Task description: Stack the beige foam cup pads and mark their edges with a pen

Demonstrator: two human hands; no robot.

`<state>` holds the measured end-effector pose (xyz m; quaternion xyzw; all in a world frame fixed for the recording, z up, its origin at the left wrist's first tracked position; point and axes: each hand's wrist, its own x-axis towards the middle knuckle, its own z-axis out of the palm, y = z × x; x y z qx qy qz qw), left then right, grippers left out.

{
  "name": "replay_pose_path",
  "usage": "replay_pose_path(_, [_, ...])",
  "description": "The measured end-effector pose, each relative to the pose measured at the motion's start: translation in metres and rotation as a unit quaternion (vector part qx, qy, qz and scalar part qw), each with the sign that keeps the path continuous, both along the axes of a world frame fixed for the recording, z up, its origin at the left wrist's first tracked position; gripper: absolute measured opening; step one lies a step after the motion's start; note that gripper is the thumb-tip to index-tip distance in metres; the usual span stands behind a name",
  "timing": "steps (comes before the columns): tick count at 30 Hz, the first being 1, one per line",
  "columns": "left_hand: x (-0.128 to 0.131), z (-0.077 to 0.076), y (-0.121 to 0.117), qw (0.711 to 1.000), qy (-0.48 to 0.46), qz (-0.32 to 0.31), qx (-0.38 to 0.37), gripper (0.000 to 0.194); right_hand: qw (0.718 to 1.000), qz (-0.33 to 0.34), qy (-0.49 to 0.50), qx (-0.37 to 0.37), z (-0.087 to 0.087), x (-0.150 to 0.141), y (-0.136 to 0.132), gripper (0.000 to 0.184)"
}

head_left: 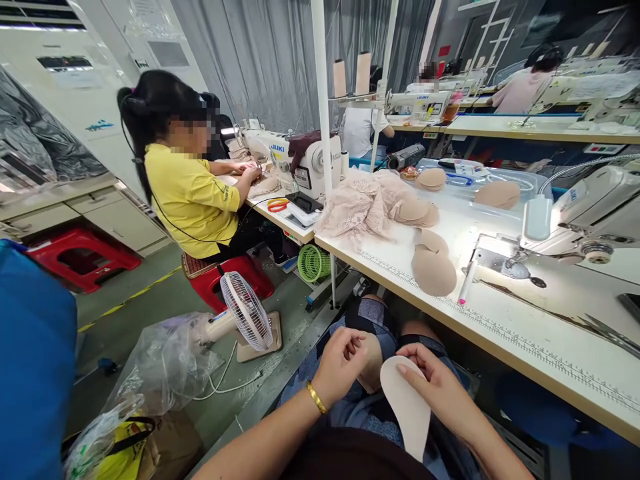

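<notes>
My right hand (433, 380) grips a pale beige bra cup pad (407, 407) above my lap, thumb on its upper face and fingers behind. My left hand (343, 367) is closed, its fingertips drawn together. Whatever may be between those fingers is hidden. Behind the left hand, over my knee, another beige cup pad (371, 367) shows in part; whether the hand grips it I cannot tell. On the table lie more beige cup pads (434, 270), some overlapping, beside a heap of pale pink lace (357, 203).
A sewing machine (595, 207) with a lit lamp stands on the table (520, 327) at right. A white pen (468, 283) and scissors (613, 337) lie there. At left are a fan (247, 310), a plastic bag (160, 367) and a person in yellow (187, 193) at another machine.
</notes>
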<state>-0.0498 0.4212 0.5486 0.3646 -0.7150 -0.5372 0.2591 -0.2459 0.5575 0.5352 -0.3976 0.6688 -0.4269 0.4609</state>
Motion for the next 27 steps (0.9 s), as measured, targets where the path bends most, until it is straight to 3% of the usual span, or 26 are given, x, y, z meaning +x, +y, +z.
replay_pose_path(4, [-0.003,0.012,0.014,0.996,0.013,-0.063,0.07,0.042,0.992,-0.03,0.112,-0.05,0.013,0.014,-0.005,0.037])
replay_pose_path(8, [-0.008,0.008,0.011,0.976,0.041,-0.122,0.176,0.062,0.971,-0.008,0.201,-0.129,0.019,0.041,-0.01,0.031])
replay_pose_path(12, [-0.009,-0.006,-0.009,0.973,0.023,-0.108,0.205,0.045,0.964,0.053,0.192,-0.175,0.02,0.054,-0.012,0.025])
replay_pose_path(15, [-0.005,-0.02,-0.032,0.981,-0.02,-0.073,0.181,0.035,0.972,0.021,0.174,-0.154,0.007,0.042,-0.016,0.03])
replay_pose_path(17, [0.0,-0.03,-0.043,0.988,-0.045,-0.029,0.147,0.043,0.98,-0.028,0.159,-0.112,-0.01,0.029,-0.022,0.036])
replay_pose_path(19, [0.005,-0.038,-0.046,0.991,-0.064,0.023,0.117,0.055,0.988,-0.06,0.124,-0.067,-0.032,0.021,-0.03,0.047])
replay_pose_path(22, [0.012,-0.046,-0.038,0.989,-0.087,0.062,0.105,0.058,0.998,-0.057,0.028,-0.026,-0.059,0.026,-0.04,0.064])
replay_pose_path(24, [0.015,-0.047,-0.031,0.988,-0.092,0.057,0.107,0.061,0.998,-0.04,-0.044,-0.019,-0.067,0.036,-0.044,0.072])
replay_pose_path(27, [0.015,-0.042,-0.023,0.99,-0.071,0.034,0.113,0.067,0.99,-0.019,-0.137,-0.034,-0.061,0.052,-0.047,0.081])
